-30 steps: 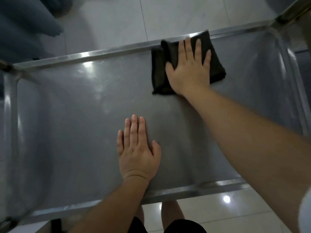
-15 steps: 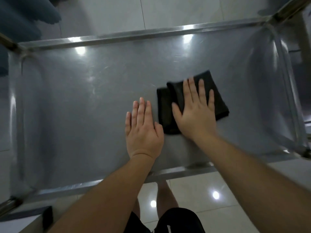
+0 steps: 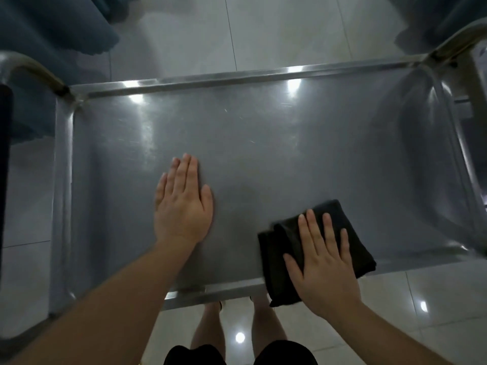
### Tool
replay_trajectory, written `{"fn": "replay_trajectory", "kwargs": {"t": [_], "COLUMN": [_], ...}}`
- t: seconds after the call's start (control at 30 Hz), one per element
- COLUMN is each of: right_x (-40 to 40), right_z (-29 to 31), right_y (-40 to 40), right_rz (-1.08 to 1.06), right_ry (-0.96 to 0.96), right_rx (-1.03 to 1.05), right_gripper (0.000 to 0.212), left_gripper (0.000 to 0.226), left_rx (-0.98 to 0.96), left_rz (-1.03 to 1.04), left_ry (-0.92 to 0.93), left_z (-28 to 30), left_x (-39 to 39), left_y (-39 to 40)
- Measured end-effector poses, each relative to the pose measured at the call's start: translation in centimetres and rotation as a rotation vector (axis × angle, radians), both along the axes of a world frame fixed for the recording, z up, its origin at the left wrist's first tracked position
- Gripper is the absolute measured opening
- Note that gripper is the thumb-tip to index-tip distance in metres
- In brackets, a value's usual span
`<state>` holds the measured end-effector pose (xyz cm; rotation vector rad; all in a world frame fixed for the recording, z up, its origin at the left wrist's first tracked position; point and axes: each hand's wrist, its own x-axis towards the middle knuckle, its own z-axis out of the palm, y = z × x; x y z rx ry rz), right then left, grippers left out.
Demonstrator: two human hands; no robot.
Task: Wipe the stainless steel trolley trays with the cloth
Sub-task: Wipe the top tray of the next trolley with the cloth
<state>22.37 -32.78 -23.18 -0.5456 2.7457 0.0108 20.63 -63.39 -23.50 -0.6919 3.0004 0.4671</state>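
The stainless steel trolley tray (image 3: pixel 263 133) fills most of the view, with a raised rim all round. A folded dark cloth (image 3: pixel 279 256) lies at the tray's near edge on the right and overhangs the front rim. My right hand (image 3: pixel 324 259) presses flat on the cloth with straight fingers. My left hand (image 3: pixel 184 204) rests flat on the bare steel to the left of the cloth, fingers together, apart from the cloth.
Trolley corner posts rise at the far left (image 3: pixel 34 72) and far right (image 3: pixel 453 46). Glossy white floor tiles (image 3: pixel 290 30) surround the trolley. Blue fabric (image 3: pixel 52 27) hangs at the top left. My legs (image 3: pixel 237 325) stand below the front rim.
My right hand has dragged the cloth from the far rim across the tray to the near front edge, and rightward. My left hand stays flat on the steel.
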Motion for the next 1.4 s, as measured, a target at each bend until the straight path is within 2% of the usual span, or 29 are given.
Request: {"fn": "replay_trajectory", "kwargs": {"t": [0.13,0.4,0.57,0.73,0.87,0.97,1.17,1.3,1.4], "right_x": [-6.1,-24.4,-28.3,-24.9,-17.3,-10.7,0.7,4.7,5.5], "right_z": [-0.8,-1.5,-1.3,-1.1,-1.2,-1.4,-0.7,0.6,1.7], "right_y": [-5.5,-20.7,-23.9,-21.8,-19.0,-16.2,-10.9,-8.8,-7.8], "right_rz": [-0.01,-0.116,-0.127,-0.076,-0.098,0.013,0.109,0.152,0.256], "right_ry": [0.068,0.121,0.145,0.142,0.173,0.182,0.048,-0.084,-0.186], "right_rx": [-0.064,-0.158,-0.126,-0.195,-0.272,-0.26,-0.182,-0.088,-0.004], "right_gripper": [0.081,0.085,0.083,0.087,0.09,0.087,0.108,0.122,0.112], "left_gripper": [0.067,0.066,0.064,0.064,0.067,0.071,0.074,0.078,0.075], "left_rx": [-0.038,-0.064,-0.066,-0.049,-0.021,0.029,0.139,0.231,0.242], "left_rz": [-0.007,-0.01,-0.005,-0.008,-0.006,-0.019,-0.013,-0.027,-0.129], "left_ry": [0.013,0.031,0.049,0.035,0.025,0.034,0.061,0.003,-0.138], "left_z": [-0.7,-1.1,-1.0,-1.0,-0.9,-0.7,-0.4,0.5,1.6], "left_x": [0.1,0.2,0.2,0.1,0.1,0.2,0.4,0.5,0.3], "left_y": [0.2,0.1,0.2,0.1,-0.1,-0.4,-0.9,-1.5,-2.5]}}
